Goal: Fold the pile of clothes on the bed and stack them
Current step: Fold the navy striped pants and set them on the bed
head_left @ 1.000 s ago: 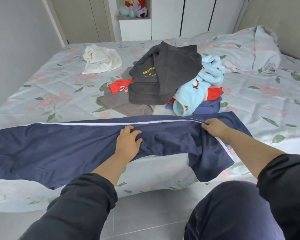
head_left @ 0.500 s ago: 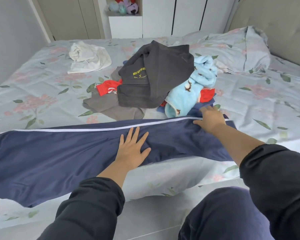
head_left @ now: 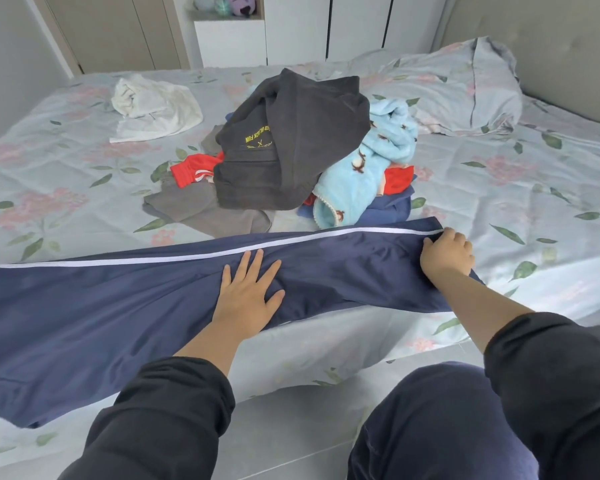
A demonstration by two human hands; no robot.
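Observation:
Navy trousers (head_left: 94, 306) with a white side stripe lie stretched along the near edge of the bed (head_left: 520, 209). My left hand (head_left: 248, 292) presses flat on their middle, fingers spread. My right hand (head_left: 445, 252) grips the waistband end at the right, fingers curled into the cloth. Behind the trousers sits the pile of clothes: a dark grey hoodie (head_left: 291, 140) on top, a light blue fleece garment (head_left: 364, 168), red pieces (head_left: 191, 168) and a grey item (head_left: 201, 209).
A crumpled white garment (head_left: 153, 107) lies apart at the back left of the bed. A floral pillow (head_left: 458, 88) rests at the back right by the headboard. Wardrobe doors and a shelf stand behind. My knee (head_left: 430, 420) is over the grey tiled floor.
My left hand went from gripping the trousers to lying flat on them. My right hand drew the waistband end up onto the bed, so it hangs less over the edge.

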